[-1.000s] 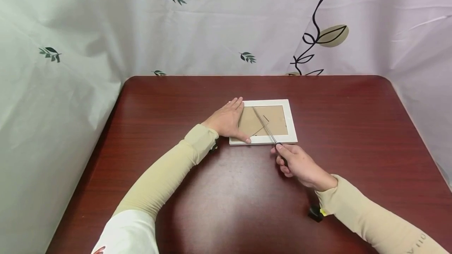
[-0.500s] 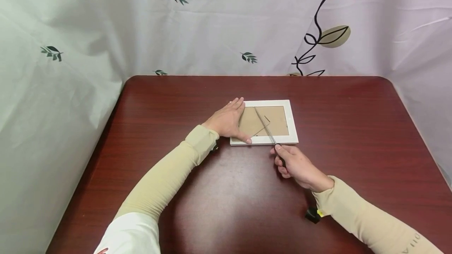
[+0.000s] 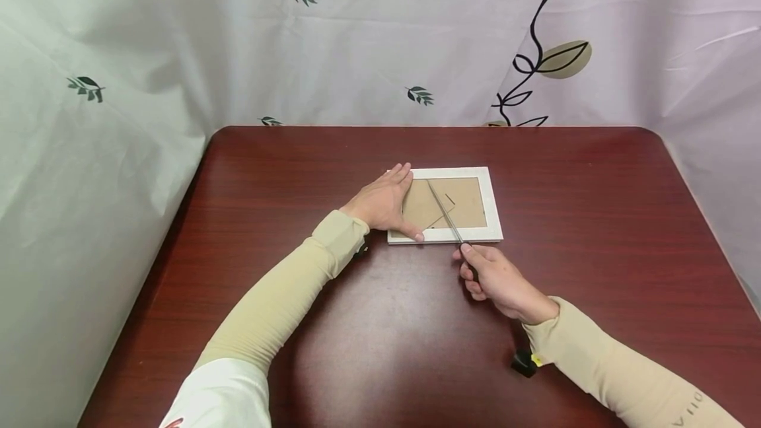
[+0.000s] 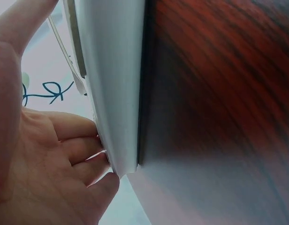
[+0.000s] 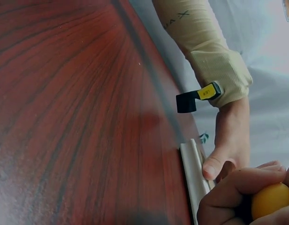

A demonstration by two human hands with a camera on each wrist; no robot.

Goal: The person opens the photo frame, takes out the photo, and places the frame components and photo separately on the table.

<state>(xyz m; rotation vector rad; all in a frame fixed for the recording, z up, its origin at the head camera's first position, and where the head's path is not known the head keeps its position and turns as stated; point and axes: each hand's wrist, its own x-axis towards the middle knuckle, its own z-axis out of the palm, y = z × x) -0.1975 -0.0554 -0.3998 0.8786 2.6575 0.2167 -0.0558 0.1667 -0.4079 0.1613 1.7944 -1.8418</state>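
Observation:
A white picture frame [image 3: 492, 213] lies on the table with its tan backing board [image 3: 470, 193] facing up. My left hand [image 3: 382, 202] rests spread over its left end, fingertips at the far side and thumb on the near side. In the left wrist view, the fingers [image 4: 83, 150] touch the frame's white side [image 4: 114, 89]. My right hand [image 3: 496, 279], at the frame's near edge, grips a screwdriver [image 3: 447, 210] by its dark handle. Its yellow handle end [image 5: 271, 201] shows in the right wrist view. The shaft slants across the backing, its flat tip at the far inner edge.
The dark red wooden table [image 3: 267, 170] extends on all sides of the frame. A white curtain [image 3: 357, 38] with leaf prints hangs behind and beside it. A black and yellow wrist device [image 3: 524, 362] hangs under the right sleeve.
My right hand has shifted slightly left with the screwdriver, whose tip stays at the far inner edge. The left hand and the picture frame hold their places.

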